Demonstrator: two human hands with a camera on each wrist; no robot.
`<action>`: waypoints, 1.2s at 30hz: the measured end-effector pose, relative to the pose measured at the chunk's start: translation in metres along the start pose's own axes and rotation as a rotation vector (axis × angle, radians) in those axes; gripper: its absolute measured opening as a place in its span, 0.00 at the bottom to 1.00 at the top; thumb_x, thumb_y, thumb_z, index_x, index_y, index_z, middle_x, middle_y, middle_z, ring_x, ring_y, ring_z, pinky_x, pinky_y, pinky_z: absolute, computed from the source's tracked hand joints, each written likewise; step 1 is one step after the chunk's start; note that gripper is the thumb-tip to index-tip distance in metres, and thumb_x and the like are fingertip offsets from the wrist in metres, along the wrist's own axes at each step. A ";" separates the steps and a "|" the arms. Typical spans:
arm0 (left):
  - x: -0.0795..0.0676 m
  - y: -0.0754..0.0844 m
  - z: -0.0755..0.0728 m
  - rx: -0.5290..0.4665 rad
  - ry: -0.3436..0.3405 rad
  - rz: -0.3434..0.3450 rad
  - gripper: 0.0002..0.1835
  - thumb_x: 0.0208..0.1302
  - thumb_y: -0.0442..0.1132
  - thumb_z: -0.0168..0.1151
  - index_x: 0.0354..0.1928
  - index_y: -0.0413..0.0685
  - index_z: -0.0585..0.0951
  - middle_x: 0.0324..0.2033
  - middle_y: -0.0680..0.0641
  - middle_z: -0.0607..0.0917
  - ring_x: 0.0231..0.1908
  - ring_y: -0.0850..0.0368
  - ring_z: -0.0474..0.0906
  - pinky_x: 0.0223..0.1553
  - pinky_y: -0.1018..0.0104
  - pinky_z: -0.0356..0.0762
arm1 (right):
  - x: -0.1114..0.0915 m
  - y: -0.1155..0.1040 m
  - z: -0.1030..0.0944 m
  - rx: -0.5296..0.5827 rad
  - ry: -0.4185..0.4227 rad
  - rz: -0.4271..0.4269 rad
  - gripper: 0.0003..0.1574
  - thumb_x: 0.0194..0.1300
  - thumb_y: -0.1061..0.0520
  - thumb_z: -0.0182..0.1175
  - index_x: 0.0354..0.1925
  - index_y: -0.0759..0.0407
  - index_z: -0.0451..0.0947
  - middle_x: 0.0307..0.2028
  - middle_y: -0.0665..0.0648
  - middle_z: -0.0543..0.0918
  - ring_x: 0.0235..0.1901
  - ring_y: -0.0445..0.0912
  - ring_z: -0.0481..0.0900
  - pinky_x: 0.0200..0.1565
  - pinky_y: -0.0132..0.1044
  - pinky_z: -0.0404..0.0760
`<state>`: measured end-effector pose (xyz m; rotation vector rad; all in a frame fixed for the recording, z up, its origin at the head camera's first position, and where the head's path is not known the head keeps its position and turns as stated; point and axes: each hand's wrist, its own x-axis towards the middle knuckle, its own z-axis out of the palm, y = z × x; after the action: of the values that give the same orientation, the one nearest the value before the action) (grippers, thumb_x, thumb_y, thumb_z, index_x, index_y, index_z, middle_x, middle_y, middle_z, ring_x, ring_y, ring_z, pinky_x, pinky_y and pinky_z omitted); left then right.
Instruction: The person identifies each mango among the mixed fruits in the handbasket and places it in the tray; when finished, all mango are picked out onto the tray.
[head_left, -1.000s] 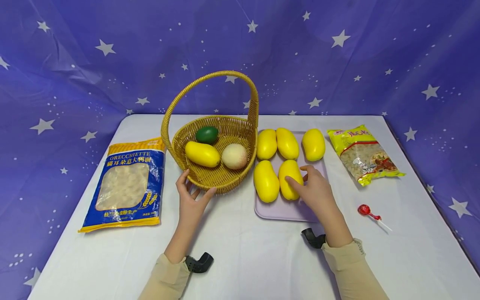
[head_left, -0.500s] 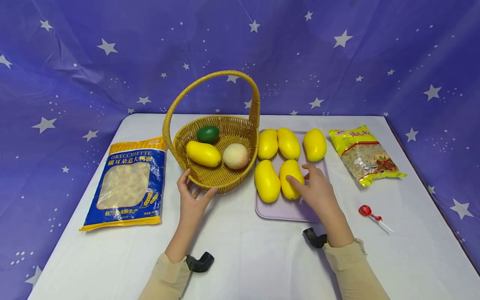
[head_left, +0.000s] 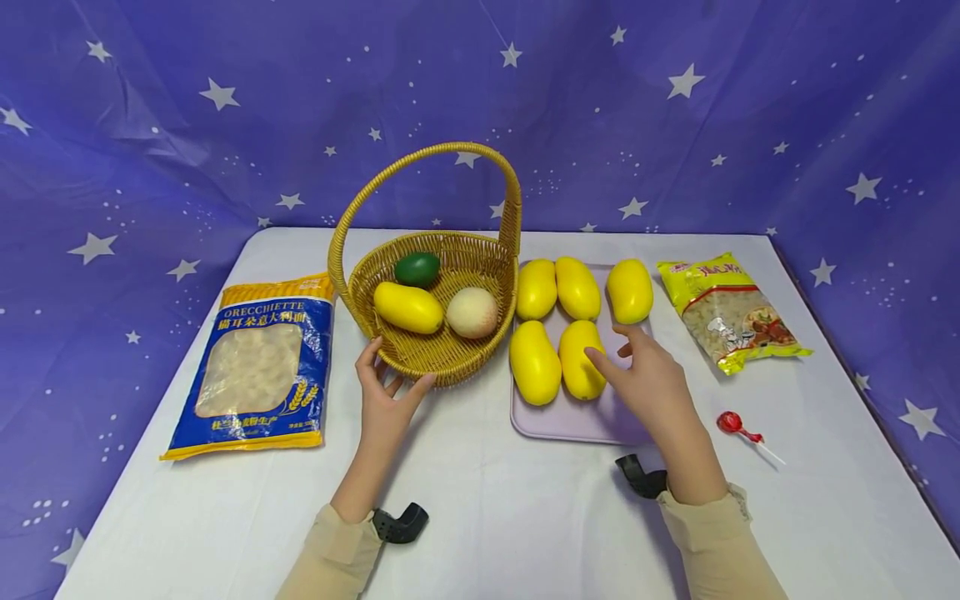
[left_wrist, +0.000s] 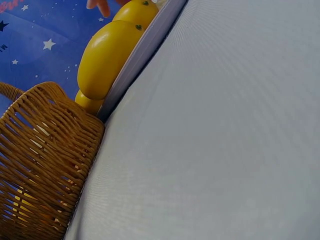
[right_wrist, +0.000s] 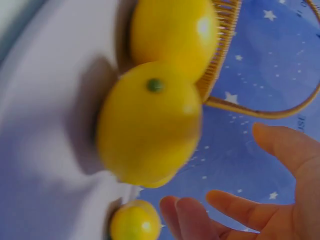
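A wicker basket with a tall handle holds a yellow mango, a green avocado-like fruit and a peach. My left hand rests at its front edge, thumb and fingers spread against the wicker. To the right, a lilac tray bears several mangoes. Over the tray's right side hovers my right hand, thumb and fingers apart with nothing between them; the thumb tip overlaps the front right mango. In the right wrist view that mango stands off from the fingertips.
A blue orecchiette bag lies left of the basket. A yellow pasta bag lies right of the tray, with a red lollipop nearer the front. A purple starry cloth hangs behind the white table.
My right hand has let go of the front right mango and drawn back slightly to the right. The mango stays on the tray, and my left hand keeps its place at the basket.
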<state>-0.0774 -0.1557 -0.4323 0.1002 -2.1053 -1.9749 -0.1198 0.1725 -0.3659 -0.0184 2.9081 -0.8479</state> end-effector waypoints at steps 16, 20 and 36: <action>-0.003 0.011 0.000 -0.003 -0.010 -0.018 0.46 0.60 0.31 0.67 0.71 0.40 0.46 0.70 0.34 0.48 0.68 0.37 0.52 0.64 0.46 0.61 | -0.002 -0.061 -0.002 0.107 0.090 -0.217 0.37 0.63 0.44 0.65 0.65 0.57 0.68 0.49 0.59 0.78 0.41 0.54 0.79 0.40 0.46 0.79; -0.003 0.012 0.000 -0.005 -0.011 -0.018 0.46 0.60 0.30 0.66 0.71 0.40 0.46 0.71 0.35 0.47 0.68 0.38 0.52 0.63 0.46 0.62 | 0.006 -0.086 0.002 0.181 0.122 -0.316 0.38 0.61 0.45 0.66 0.66 0.54 0.67 0.52 0.56 0.76 0.43 0.52 0.79 0.43 0.46 0.80; -0.004 0.010 -0.001 0.020 -0.007 -0.014 0.46 0.60 0.31 0.67 0.71 0.40 0.47 0.70 0.36 0.48 0.68 0.36 0.52 0.63 0.45 0.62 | 0.063 -0.165 0.076 0.031 -0.005 -0.550 0.46 0.60 0.38 0.66 0.69 0.52 0.63 0.62 0.56 0.71 0.53 0.51 0.76 0.51 0.46 0.77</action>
<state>-0.0726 -0.1550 -0.4232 0.1122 -2.1348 -1.9644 -0.1768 -0.0103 -0.3477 -0.8455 2.9152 -0.9503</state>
